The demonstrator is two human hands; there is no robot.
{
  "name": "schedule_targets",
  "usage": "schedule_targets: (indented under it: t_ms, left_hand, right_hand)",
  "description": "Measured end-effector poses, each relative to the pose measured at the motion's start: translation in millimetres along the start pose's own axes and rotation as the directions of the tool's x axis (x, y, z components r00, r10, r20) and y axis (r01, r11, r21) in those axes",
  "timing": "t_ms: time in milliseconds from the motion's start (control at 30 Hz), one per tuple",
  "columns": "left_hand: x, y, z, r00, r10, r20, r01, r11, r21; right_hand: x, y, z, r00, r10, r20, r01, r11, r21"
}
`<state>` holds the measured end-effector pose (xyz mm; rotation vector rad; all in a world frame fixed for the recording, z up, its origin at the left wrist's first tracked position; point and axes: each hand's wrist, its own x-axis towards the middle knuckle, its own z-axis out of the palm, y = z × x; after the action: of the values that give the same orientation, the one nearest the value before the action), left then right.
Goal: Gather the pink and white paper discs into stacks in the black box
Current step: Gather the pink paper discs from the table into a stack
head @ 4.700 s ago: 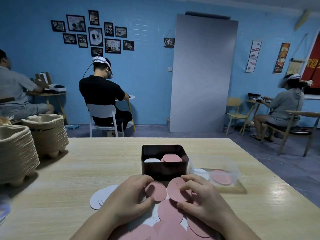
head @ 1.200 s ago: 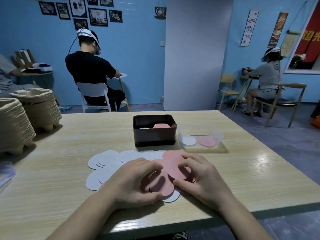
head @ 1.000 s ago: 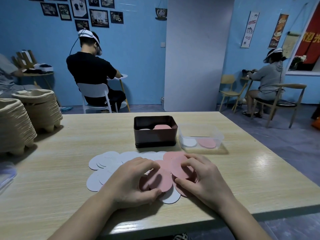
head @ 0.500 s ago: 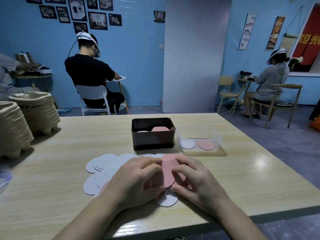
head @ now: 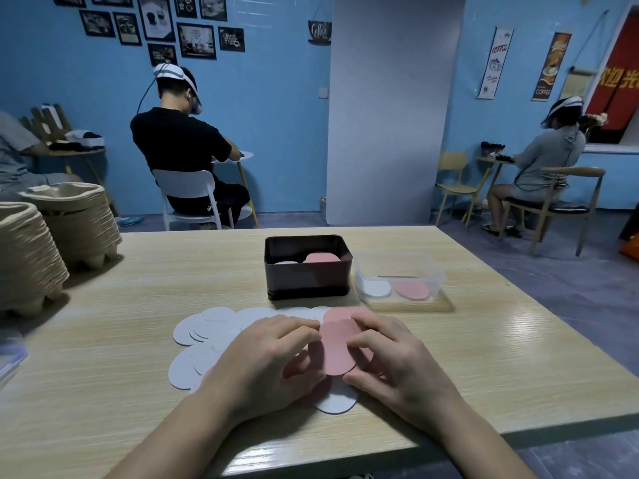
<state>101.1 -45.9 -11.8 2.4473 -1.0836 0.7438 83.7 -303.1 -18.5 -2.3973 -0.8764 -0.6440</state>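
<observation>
Now squaring the pink discs (head: 337,347) on the desk (head: 484,340), just short of the black box (head: 306,271), amid white discs (head: 207,326); pinched edgewise by curled fingers of left hand (head: 273,361) and right hand (head: 394,364). Likely light, thin, floppy, slippery: grip opposite rims, keep flat.

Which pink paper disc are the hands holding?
The top pink paper disc, gripped at its edges between the left hand and right hand. Other pink ones lie beneath it or sit in the black rectangular box and clear plastic tub.
</observation>
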Motion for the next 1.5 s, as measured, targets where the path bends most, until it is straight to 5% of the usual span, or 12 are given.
schedule_targets:
  t_ms: [1067, 1500]
  left_hand:
    - [8, 5, -3, 0.996, 0.081, -0.043, -0.084, 0.994, -0.072]
    - [-37, -21, -46, 0.987, -0.154, 0.035, 0.155, 0.987, -0.037]
  right_hand:
    - [5, -6, 2, 0.996, 0.033, 0.082, -0.035, 0.999, 0.027]
    - [50, -41, 39, 0.993, -0.022, 0.113, 0.009, 0.994, 0.11]
